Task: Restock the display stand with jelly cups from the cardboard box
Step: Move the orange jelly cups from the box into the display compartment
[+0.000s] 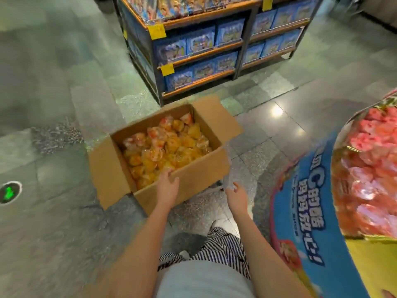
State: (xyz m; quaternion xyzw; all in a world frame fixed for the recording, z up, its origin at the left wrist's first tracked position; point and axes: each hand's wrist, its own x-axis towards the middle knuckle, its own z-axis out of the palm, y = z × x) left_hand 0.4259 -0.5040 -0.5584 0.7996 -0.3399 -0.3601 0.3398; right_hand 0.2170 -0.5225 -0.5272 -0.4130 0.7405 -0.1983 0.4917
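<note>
An open cardboard box (193, 179) stands on the floor in front of me, filled with several orange and red jelly cups (167, 145). My left hand (167, 187) rests on the box's near rim, fingers reaching over the edge toward the cups, holding nothing that I can see. My right hand (236, 196) hovers just right of the box's near corner with relaxed fingers and holds nothing. The round display stand (300, 211) with a blue banner rises at the right, its bin holding pink and red jelly cups (371, 168).
A dark shelf unit (204, 50) with blue boxed goods and yellow price tags stands behind the box. Grey tiled floor (53, 104) spreads to the left, with a green floor marker (9, 192). My striped trousers (221, 246) show below.
</note>
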